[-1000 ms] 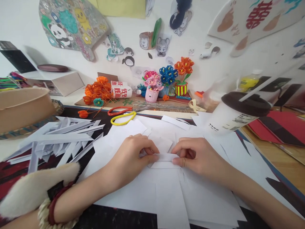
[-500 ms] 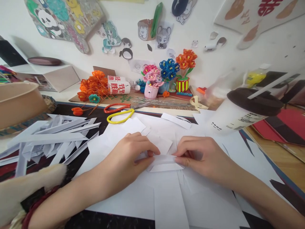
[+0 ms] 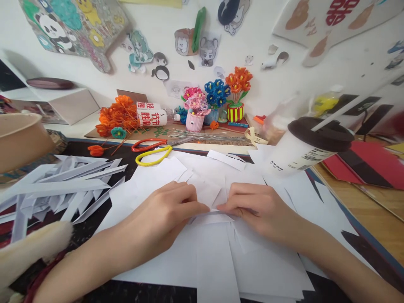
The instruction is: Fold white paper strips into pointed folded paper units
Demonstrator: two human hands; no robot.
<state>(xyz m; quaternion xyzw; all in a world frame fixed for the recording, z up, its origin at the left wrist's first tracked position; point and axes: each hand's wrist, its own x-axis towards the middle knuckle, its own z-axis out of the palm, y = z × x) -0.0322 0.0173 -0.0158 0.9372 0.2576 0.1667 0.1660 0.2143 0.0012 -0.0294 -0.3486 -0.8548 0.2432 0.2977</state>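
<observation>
A small folded strip of white paper [image 3: 212, 219] lies crosswise between my hands, over loose white sheets [image 3: 164, 256]. My left hand [image 3: 172, 210] pinches its left part, the index finger stretched along the upper edge and the thumb hidden beneath. From the other side my right hand [image 3: 255, 206] grips the strip, thumb and fingertips pressed together near its middle. The two index fingertips almost meet. A longer strip of paper [image 3: 216, 261] runs from below the folded one toward the near edge.
Folded paper strips [image 3: 69, 185] are heaped at left. Scissors [image 3: 153, 155] with red and yellow handles lie beyond the sheets. A lidded cup [image 3: 299, 147] with a straw stands at right. Pipe-cleaner flowers [image 3: 195, 101] and a bottle [image 3: 151, 114] sit along the wall.
My fingertips have come closer together on the strip, and its upper flap appears pressed flatter. The whole view has shifted slightly, so the surroundings sit farther left.
</observation>
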